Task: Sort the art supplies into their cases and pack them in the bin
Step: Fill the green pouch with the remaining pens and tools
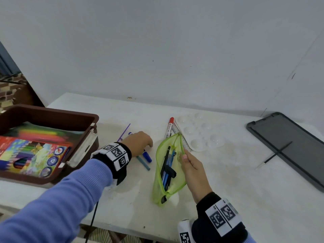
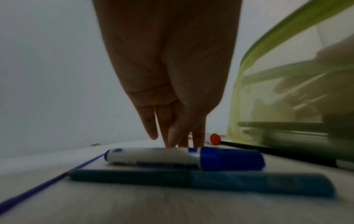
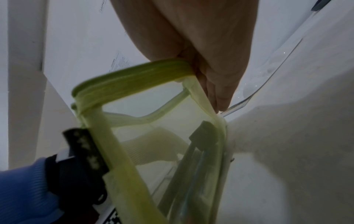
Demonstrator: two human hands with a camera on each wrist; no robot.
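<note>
Left hand: my left hand [image 1: 138,142] reaches down over the blue marker [image 2: 184,157]; my fingers [image 2: 172,136] are straight and close together, tips touching its white barrel, not wrapped round it.
Right hand: my right hand [image 1: 192,171] pinches the right lip of the pouch [image 1: 169,169], holding its mouth open; fingers clamped on the green edge [image 3: 134,81].
Pouch: green mesh, lying on the table [image 1: 228,181] between my hands, with several pens [image 1: 167,171] inside.
Blue marker: on the table just left of the pouch, blue cap toward me.
Teal pen: the teal pen [image 2: 201,181] lies just beside the marker, on my side of it.
Red marker: the red marker [image 1: 169,127] lies beyond the pouch, beside a ruler [image 1: 182,137].
Palette: a white palette [image 1: 203,132] sits right of the ruler.
Bin: the brown bin [image 1: 52,113] stands at the far left, holding a box [image 1: 31,155] of coloured pencils.
Tray: a grey tray [image 1: 289,142] lies at the far right.
</note>
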